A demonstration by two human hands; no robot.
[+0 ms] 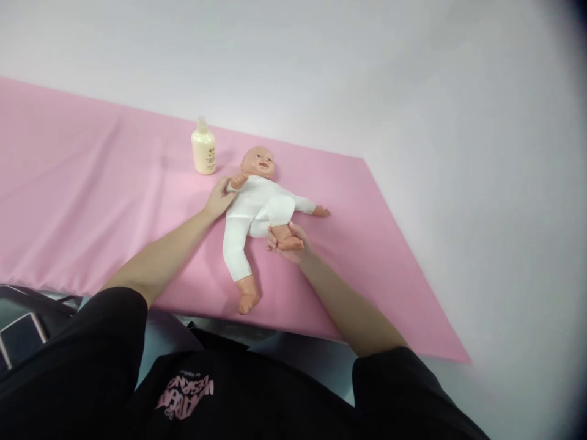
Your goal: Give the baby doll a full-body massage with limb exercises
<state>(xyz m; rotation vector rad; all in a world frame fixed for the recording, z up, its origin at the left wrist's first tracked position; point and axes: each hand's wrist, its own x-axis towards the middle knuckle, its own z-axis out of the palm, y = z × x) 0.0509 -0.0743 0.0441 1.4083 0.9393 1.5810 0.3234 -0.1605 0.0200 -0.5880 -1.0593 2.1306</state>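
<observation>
A baby doll in white clothes lies on its back on the pink sheet, its head away from me. My right hand is closed around the lower part of one of its legs, which is bent at the knee and raised. The doll's other leg stretches toward me. At the doll's side, on the left, my left hand is at its arm, near the small hand resting by the chest. The fingers of my left hand are partly hidden behind the doll's arm, and their grip does not show clearly.
A cream pump bottle stands left of the doll's head. The pink sheet covers the table, whose far edge meets a pale surface. At the lower left lies a dark device with a light frame, beside a black item.
</observation>
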